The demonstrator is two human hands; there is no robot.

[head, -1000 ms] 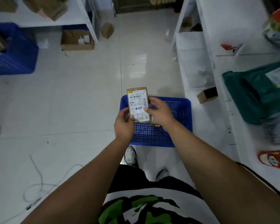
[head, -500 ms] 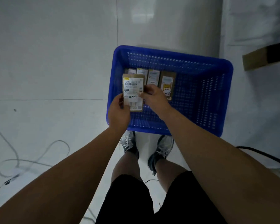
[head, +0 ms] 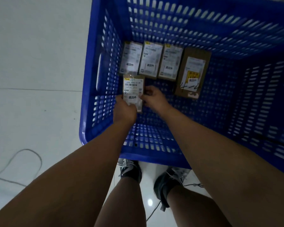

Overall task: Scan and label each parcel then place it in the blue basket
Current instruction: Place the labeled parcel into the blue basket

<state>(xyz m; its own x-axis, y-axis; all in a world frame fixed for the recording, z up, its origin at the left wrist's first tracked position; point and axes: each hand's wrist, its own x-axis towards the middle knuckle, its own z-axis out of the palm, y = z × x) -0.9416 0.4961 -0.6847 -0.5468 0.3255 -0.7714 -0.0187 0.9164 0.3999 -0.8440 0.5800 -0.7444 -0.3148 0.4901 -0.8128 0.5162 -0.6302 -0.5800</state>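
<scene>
The labelled parcel [head: 133,93], gripped by both hands [head: 125,110] [head: 155,99], is being placed in the basket [head: 88,89]; release beside the row [head: 150,60] is required next.

Pale, glossy floor tiles [head: 31,63] fill the left side, and a thin grout line [head: 36,89] runs straight across them. A grey cable [head: 29,151] loops over the floor at lower left. Down low, a bright spot of light [head: 149,202] gleams off the shiny tile, and the room looks dim overall.

basket [head: 95,66] right side cut off
</scene>
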